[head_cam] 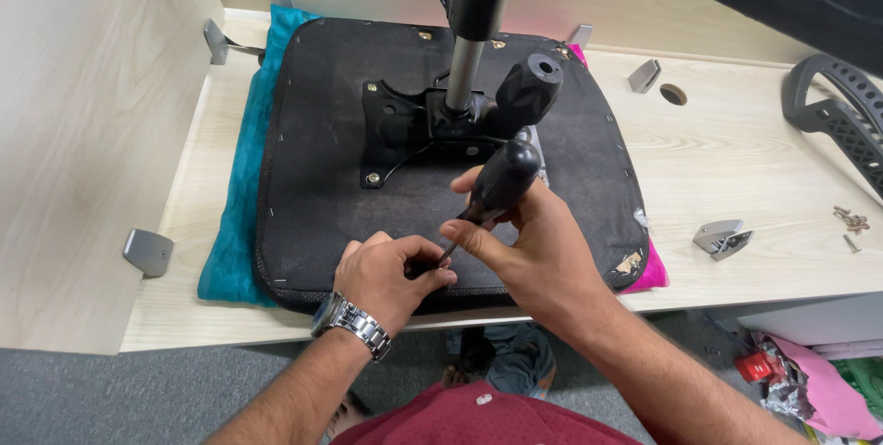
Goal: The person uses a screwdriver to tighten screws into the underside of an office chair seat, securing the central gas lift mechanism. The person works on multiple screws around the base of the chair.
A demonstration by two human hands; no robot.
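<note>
An upturned office chair seat [313,132] lies black side up on a light wooden desk, with a black metal mechanism plate [395,137] and a gas-lift column [469,50] rising from its middle. A round black knob [529,86] sticks out beside the column. My right hand [533,247] grips a black-handled screwdriver [501,183], its shaft angled down towards the seat's near edge. My left hand [386,275], with a metal watch at the wrist, pinches around the screwdriver's tip against the seat; the tip and whatever is under it are hidden by the fingers.
A teal cloth [237,178] and a pink cloth [648,275] pad the seat. A black chair armrest [842,114] lies at the right, with loose screws [851,222] and a small metal bracket [722,236] nearby. Desk side panel [83,132] stands at left; cable hole [673,94] behind.
</note>
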